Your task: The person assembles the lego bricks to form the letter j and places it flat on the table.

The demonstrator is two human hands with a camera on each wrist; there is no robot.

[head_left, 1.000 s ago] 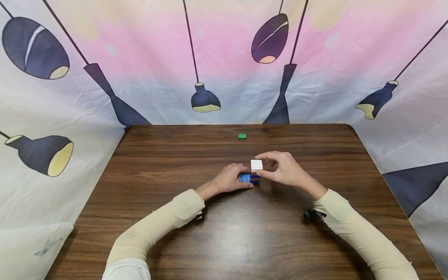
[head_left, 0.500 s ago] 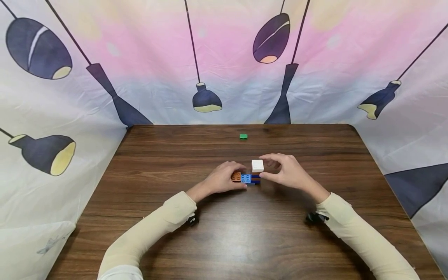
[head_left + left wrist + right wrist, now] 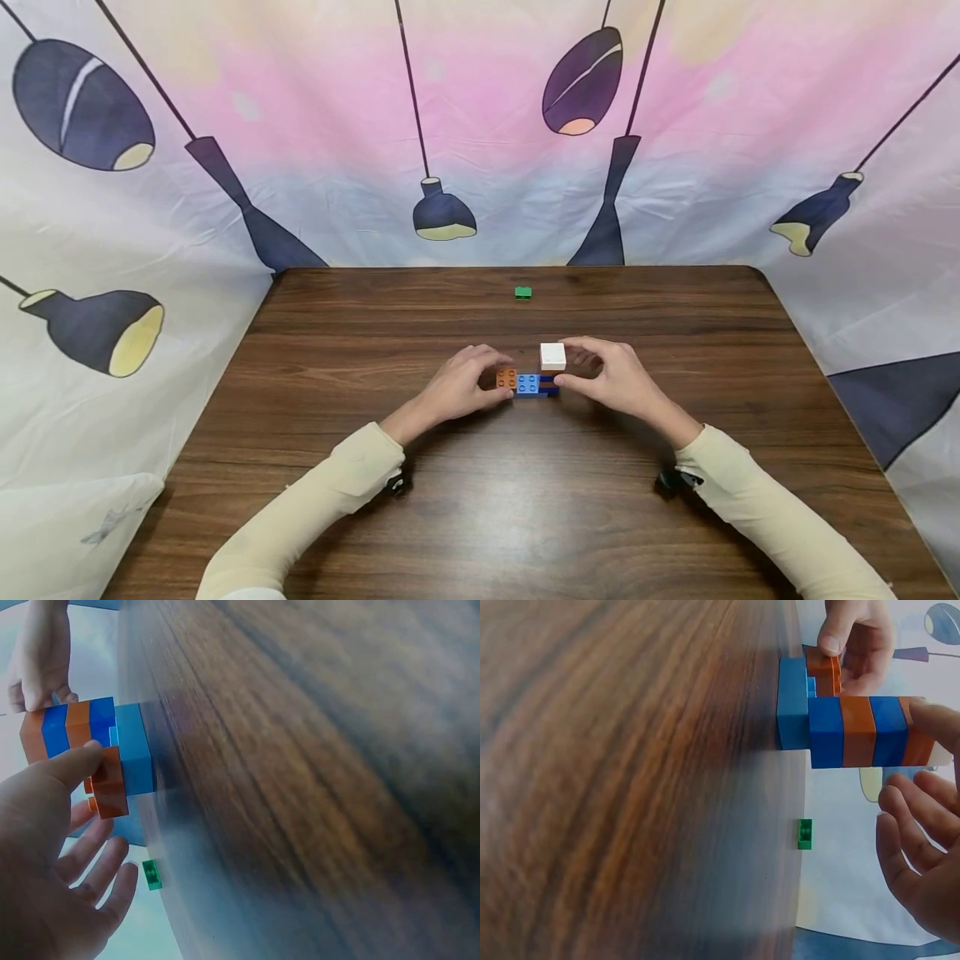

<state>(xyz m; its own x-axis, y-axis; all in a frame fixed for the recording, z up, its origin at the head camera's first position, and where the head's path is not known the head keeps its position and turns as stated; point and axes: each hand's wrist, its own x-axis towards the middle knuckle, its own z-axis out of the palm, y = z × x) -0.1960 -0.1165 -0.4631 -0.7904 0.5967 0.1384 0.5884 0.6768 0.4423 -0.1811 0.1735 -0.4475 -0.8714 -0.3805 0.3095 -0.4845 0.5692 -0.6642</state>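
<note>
A tower of alternating blue and orange bricks, topped by a white brick, stands on a light blue toy brick. Beside it, an orange brick with studs on top sits on the light blue one and juts out leftward. Around that orange brick is my left hand, thumb in front and loose fingers behind. My right hand is at the tower's right side. Its thumb is against the upper orange brick, while the other fingers are spread apart behind the tower. Contact of either index finger is unclear.
A small green brick lies near the far edge of the dark wooden table. Cloth printed with hanging lamps surrounds the table at the back and sides.
My left hand has slid leftward off the light blue brick, uncovering the orange brick. The right hand has shifted slightly to the right and toward me. The stack stays nearly in place.
</note>
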